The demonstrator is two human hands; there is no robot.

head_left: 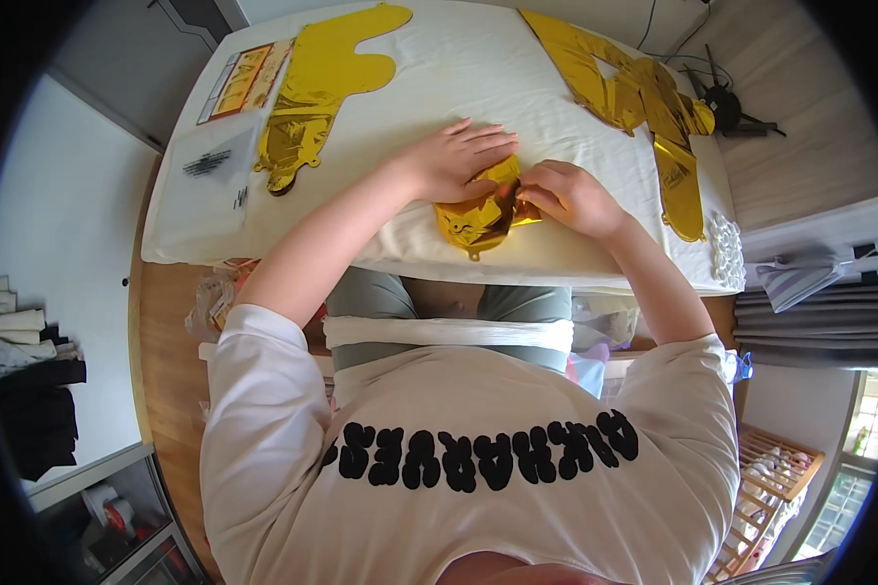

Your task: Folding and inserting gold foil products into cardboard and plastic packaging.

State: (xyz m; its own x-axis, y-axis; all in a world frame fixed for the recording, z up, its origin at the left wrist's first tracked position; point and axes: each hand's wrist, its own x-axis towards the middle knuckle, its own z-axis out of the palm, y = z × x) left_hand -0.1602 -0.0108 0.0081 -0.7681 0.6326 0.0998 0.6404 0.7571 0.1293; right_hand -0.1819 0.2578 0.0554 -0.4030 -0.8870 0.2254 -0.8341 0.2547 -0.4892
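Note:
A crumpled gold foil balloon (470,222), partly folded, lies near the front edge of the white-covered table. My left hand (458,159) rests flat across its far part, fingers stretched out to the right, and hides some of it. At the balloon's right side, my right hand (568,195) has thumb and fingers pinched together on the edge of the foil. A small tab sticks out at the balloon's near end. Farther left, a large flat gold foil balloon (327,60) is spread out, its lower end folded.
More flat gold foil (610,88) lies at the far right, with a long strip (681,190) reaching toward me. On the left are a printed picture card (244,83) and a clear plastic bag (205,200). White beaded pieces (726,252) sit by the right edge, near a black stand (727,102).

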